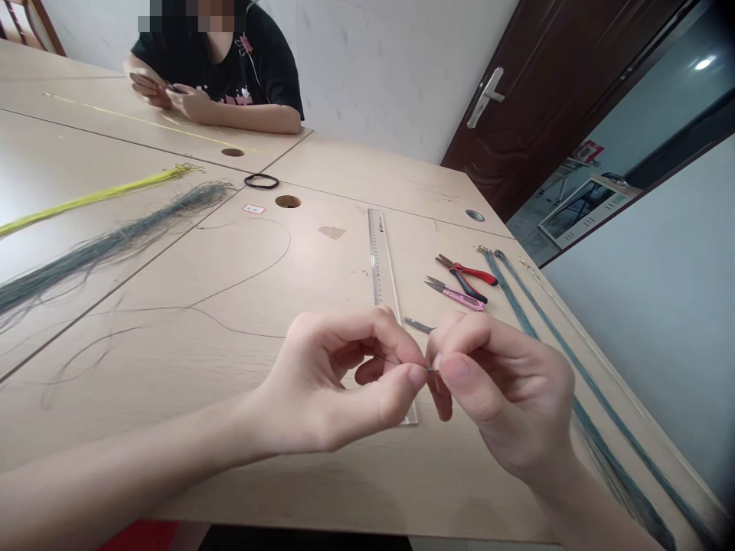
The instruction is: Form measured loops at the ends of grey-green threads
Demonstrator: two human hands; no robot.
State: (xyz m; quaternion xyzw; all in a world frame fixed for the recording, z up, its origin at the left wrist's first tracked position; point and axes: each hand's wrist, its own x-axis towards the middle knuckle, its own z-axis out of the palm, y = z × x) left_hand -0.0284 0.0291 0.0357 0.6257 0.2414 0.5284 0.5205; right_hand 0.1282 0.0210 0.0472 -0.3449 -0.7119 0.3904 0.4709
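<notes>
Closely together, left hand (338, 379) and right hand (499, 386) pinching thin wire (431, 370), ruler (380, 260) beneath

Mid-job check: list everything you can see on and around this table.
Clear plastic ruler: one, transparent, centre.
Red-handled pliers: one, red-black, right of ruler.
Pink thread snips: one, pink, beside pliers.
Loose grey thread bundle: one, grey, far left.
Yellow cord bundle: one, yellow, beyond grey bundle.
Grey-blue cords: at least two, right edge.
Black elastic loop: one, black, near cable hole.
Seated co-worker: one, black shirt, far side.
Dark wooden door: one, brown, upper right.
Tiny metal piece: one, silvery, between fingertips.
Left hand: one, pinching the piece.
Right hand: one, pinching it too.
</notes>
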